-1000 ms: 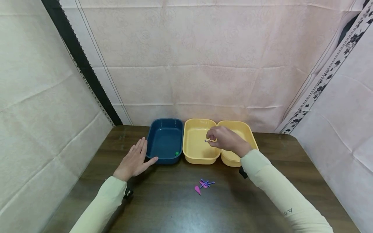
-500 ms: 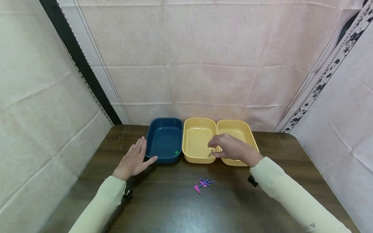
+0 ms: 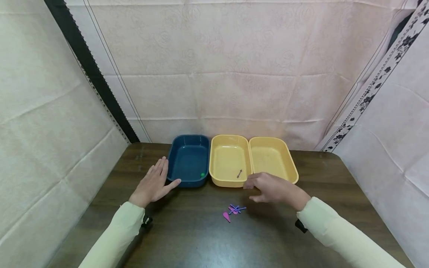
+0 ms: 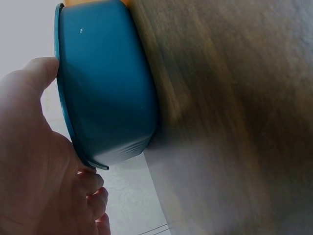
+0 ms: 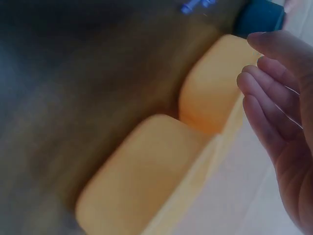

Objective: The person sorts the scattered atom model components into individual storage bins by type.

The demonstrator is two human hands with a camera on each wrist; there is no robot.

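From my seat, the right hand (image 3: 273, 188) hovers low over the bench (image 3: 187, 238), just in front of the two yellow trays, fingers loosely spread and relaxed, nothing between them; the right wrist view shows the same slack fingers (image 5: 274, 98) with no object in them. The left hand (image 3: 152, 184) lies flat on the bench with straight fingers alongside the blue tray (image 3: 188, 160), thumb against its near corner, steadying it without curling round it; the left wrist view shows the palm (image 4: 34, 161) up against the tray's wall.

What I care about is the small heap of pink and purple pieces (image 3: 233, 211). It sits on the bench toward me and to the left of the right hand, near it but not touching, and well apart from the left hand. I judge the right hand clearly the nearer one. The thin purple sticks lie roughly crosswise, left to right with a slight tilt; the pink drop-shaped piece (image 3: 226, 216) points toward me at the heap's near-left edge.

Farther out, a small dark pin (image 3: 239, 174) rests inside the middle yellow tray (image 3: 229, 160), near its right front corner, and a green bead (image 3: 202, 175) lies in the blue tray. The right yellow tray (image 3: 273, 158) looks bare as far as I can tell.
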